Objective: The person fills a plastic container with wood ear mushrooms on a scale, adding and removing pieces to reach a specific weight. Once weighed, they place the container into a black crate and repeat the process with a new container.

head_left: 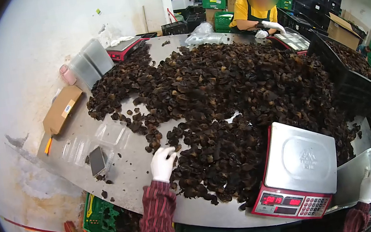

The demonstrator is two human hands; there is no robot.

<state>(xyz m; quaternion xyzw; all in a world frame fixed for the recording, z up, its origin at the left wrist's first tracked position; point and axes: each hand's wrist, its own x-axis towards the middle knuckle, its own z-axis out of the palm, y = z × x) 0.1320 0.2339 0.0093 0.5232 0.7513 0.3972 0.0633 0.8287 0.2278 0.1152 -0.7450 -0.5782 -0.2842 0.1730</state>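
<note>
A wide heap of dark brown, curled pieces that look like wood ear mushrooms (pixel 218 77) covers much of the metal table (pixel 129 191). My left hand (pixel 162 164), in a white glove, is at the heap's near left edge. Its thumb and fingers are bent but apart, with nothing visible between them. At the lower right, my gloved right hand (pixel 368 185) grips the side of a clear plastic tray (pixel 358 167); part of its fingers is hard to see. Between my hands stands a red and silver digital scale (pixel 300 159), its pan bare and its red display lit.
Clear lids (pixel 111 133), a dark phone-like slab (pixel 97 161) and a cardboard piece (pixel 63 110) lie left. Stacked clear containers (pixel 91 63) stand beside another scale (pixel 125 49). Opposite, a co-worker (pixel 253 9) sits by a third scale (pixel 293 41). A green crate (pixel 96 220) is below.
</note>
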